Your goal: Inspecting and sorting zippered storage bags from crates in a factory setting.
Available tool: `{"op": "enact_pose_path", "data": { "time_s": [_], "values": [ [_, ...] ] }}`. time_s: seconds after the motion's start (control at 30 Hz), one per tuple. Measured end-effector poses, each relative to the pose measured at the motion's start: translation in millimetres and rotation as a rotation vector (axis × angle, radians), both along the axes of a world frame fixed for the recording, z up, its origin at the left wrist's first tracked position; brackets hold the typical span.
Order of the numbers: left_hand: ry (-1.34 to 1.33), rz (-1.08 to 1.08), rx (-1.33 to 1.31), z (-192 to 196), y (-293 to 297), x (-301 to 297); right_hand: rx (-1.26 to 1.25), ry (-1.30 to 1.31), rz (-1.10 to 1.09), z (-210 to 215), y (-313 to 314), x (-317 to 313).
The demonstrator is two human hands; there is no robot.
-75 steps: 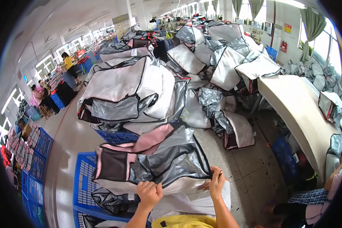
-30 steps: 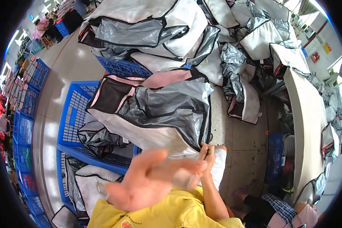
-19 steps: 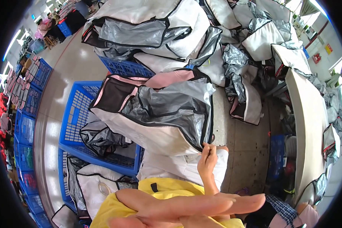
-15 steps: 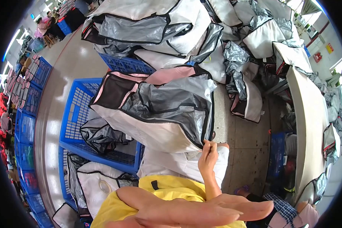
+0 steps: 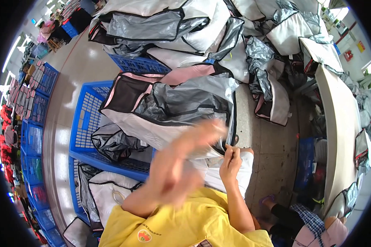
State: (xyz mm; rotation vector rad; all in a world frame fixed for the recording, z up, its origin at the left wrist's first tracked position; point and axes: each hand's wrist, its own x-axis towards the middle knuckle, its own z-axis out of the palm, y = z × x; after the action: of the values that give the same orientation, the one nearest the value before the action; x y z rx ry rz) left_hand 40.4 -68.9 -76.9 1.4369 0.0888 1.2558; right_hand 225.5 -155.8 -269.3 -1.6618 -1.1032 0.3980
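Right hand: our right hand (image 5: 231, 162) is closed in a pinch on the lower corner of the grey-and-white zippered fabric cover (image 5: 173, 107).
Left hand: our left hand (image 5: 181, 164) is raised in front of the cover, blurred, fingers spread and holding nothing that we can make out.
Cover: it lies draped over the rim of the blue plastic crate (image 5: 86, 123), its pink-edged black panel toward the left, its black-trimmed edge running down to our right hand.
Surroundings: a heap of similar covers (image 5: 173, 29) lies beyond; a long pale table (image 5: 338, 131) stands at the right.
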Motion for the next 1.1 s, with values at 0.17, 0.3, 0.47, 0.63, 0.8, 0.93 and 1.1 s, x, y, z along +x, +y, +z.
{"op": "enact_pose_path", "data": {
  "time_s": [0.17,0.3,0.47,0.63,0.8,0.93,1.1],
  "values": [
    [1.28,0.638,0.606,-104.9,55.6,-36.7,-0.062,0.032,0.048,10.3,-1.3,-2.0],
    [1.347,0.637,0.633,-137.4,39.7,-43.5,-0.019,0.072,0.008,-0.5,-1.3,7.6],
    [1.173,0.794,0.61,-143.8,14.3,-34.3,-0.051,0.103,0.011,-2.4,-2.3,28.6],
    [1.166,0.828,0.591,-148.1,22.3,-29.8,0.117,0.215,-0.015,10.0,-1.4,33.6],
    [1.188,0.841,0.601,-146.2,21.0,-26.8,-0.041,0.097,-0.114,24.4,-9.6,39.6],
    [1.186,0.868,0.581,-149.3,14.8,-24.3,0.024,-0.159,-0.033,63.6,12.1,27.6],
    [1.24,0.915,0.59,-144.4,-15.3,-16.3,0.104,-0.554,0.159,107.6,71.5,18.6]
  ]
}}
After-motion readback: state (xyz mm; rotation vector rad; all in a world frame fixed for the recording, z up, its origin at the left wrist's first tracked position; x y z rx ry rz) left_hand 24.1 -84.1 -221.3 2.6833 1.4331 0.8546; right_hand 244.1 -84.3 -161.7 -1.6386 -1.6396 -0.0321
